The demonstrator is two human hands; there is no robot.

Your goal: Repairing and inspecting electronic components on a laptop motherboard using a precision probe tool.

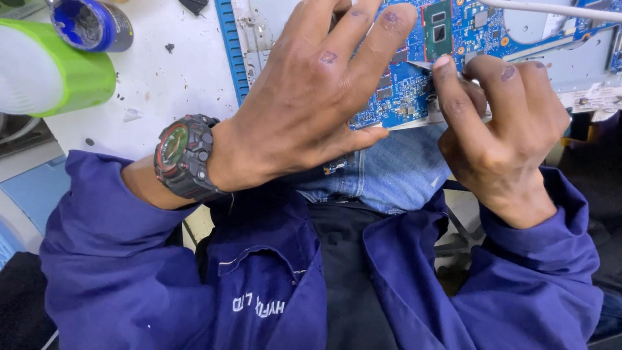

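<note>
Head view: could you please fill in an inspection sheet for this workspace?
Surface: white worktop, stained and speckled.
Job's things: blue circuit board at the worktop's edge; thin metal tool touching it.
Clutter: green-rimmed cylinder; blue-lined tub.
Grippers: left hand spread flat over the board, wristwatch on it; right hand fingers pinch the tool.
Cables: white cable across the board.
Surroundings: blue work jacket, jeans.

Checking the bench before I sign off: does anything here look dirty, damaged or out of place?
Dark specks and small debris lie scattered on the white bench top left of the blue circuit board. The left hand rests on the board; the right hand pinches a thin metal tool. No damage shows.
</note>
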